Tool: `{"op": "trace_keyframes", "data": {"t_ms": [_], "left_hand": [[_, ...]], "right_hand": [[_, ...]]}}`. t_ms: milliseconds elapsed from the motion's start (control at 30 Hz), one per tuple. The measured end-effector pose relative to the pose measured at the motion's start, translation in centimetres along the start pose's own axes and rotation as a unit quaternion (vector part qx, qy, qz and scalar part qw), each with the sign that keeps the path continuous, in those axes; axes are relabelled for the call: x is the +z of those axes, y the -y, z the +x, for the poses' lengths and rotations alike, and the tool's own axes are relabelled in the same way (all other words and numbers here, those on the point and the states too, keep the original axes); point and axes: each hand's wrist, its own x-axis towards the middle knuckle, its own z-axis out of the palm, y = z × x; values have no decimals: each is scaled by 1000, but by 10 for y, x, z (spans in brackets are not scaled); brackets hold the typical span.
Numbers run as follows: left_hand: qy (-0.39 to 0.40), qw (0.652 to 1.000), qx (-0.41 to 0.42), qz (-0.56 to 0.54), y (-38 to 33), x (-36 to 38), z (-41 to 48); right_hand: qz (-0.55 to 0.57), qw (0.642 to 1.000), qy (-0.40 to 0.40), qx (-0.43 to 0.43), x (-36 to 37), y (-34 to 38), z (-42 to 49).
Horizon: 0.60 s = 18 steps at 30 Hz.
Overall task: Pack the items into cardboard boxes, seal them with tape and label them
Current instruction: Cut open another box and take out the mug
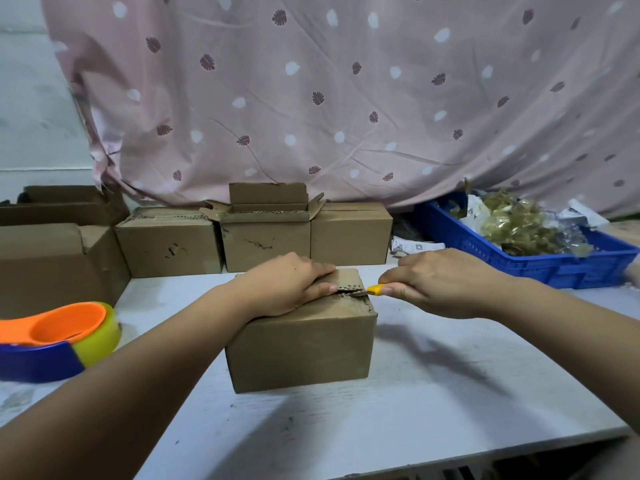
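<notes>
A: Legible text on any surface?
B: None. Paper slip (417,247), right of centre, just beside the blue crate (540,263): dark square code plus print, too small to read.

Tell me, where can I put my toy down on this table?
Best spot: the bare table in front of the box, between the arms. Also right of the box, before the blue crate. Crowded: the back row of boxes, the left corner by the tape dispenser, and the box top, where the left hand presses and the right hand holds a knife.
</notes>
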Motion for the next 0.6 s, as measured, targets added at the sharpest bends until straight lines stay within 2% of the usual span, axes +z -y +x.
{"op": "trace_keyframes", "data": {"t_ms": [133, 367, 533, 600], "left_hand": [[11, 999, 11, 38, -6, -3, -2], [1, 1000, 10, 14, -5, 3, -3], [-24, 999, 25, 10, -4, 6, -3], [-29, 999, 25, 14, -5, 6, -3]], "right_hand": [[48, 998, 12, 29, 0, 0, -9], [69, 996, -6, 53, 10, 3, -8], [136, 990, 11, 46, 12, 3, -3], [121, 991, 13, 54, 10, 1, -4]]}}
